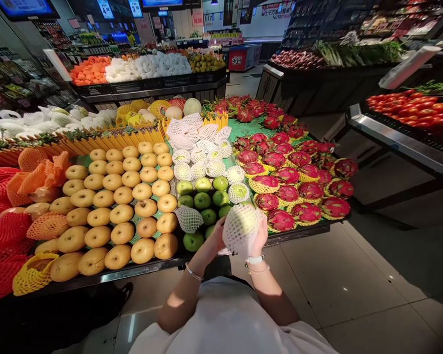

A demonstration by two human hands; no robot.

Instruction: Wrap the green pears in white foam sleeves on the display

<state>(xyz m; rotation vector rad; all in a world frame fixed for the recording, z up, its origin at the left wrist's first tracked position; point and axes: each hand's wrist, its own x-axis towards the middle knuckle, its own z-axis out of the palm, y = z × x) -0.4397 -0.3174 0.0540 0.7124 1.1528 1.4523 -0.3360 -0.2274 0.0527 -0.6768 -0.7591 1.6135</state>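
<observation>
Between my two hands, above the front edge of the display, is a round green fruit in a white foam net [240, 228]. My left hand [217, 237] is closed against the net's left side, its fingers partly hidden. My right hand [260, 235] wraps round the right side. Just beyond lie bare green fruits [202, 200], and behind them several net-covered fruits [214, 168] in rows. A loose white foam net [189, 219] rests on the green fruits left of my hands. More pale nets [188, 129] are piled at the back.
Rows of yellow-brown pears [121, 213] fill the display to the left. Dragon fruits [280, 220] in yellow nets lie to the right. Red foam nets [7, 221] crowd the far left. A tomato stand [406, 140] is across the tiled floor [358, 280].
</observation>
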